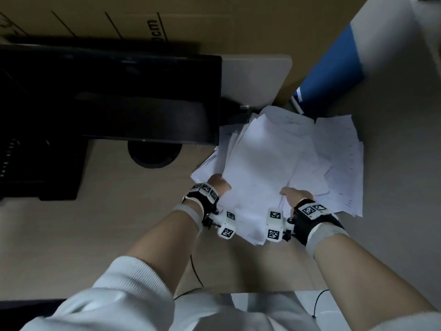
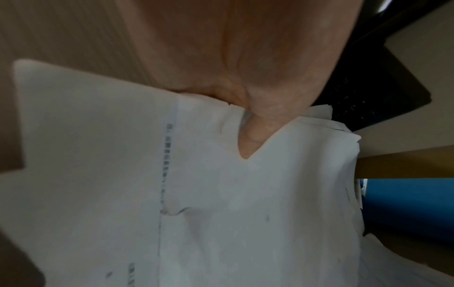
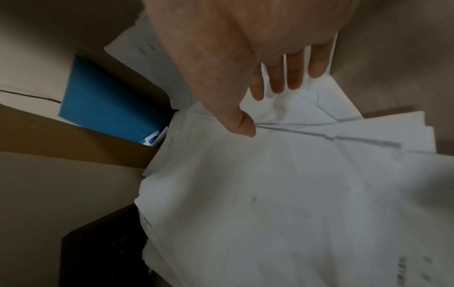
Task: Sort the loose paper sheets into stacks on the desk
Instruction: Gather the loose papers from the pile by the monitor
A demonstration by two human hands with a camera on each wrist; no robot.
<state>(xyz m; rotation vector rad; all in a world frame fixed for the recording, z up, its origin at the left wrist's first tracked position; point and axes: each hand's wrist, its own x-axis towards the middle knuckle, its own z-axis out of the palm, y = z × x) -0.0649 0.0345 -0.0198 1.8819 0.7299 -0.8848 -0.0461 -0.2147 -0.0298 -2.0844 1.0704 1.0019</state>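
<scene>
On the desk point(image 1: 114, 223), both hands' grips, left point(image 1: 218, 183) and right point(image 1: 294, 195), apparently pinch the paper sheets point(image 1: 267, 163)

Black monitor point(image 1: 109, 96) sits far-left on the desk, screen dark. Behind the monitor: a cardboard box point(image 1: 143, 20) w/ ruled lines and print ending "cm" (rest unreadable). Below the monitor's bottom edge, a round dark cable hole point(image 1: 154, 155) in the desktop. Left of the monitor base, a black keyboard-like item point(image 1: 35, 168), partly in shadow. Right of the monitor, a pale rounded panel point(image 1: 257, 77); further right of that, a blue and white folder point(image 1: 334, 75) leaning at an angle. Well below the monitor, near the desk's front edge, a thin black cable point(image 1: 194, 271).
</scene>
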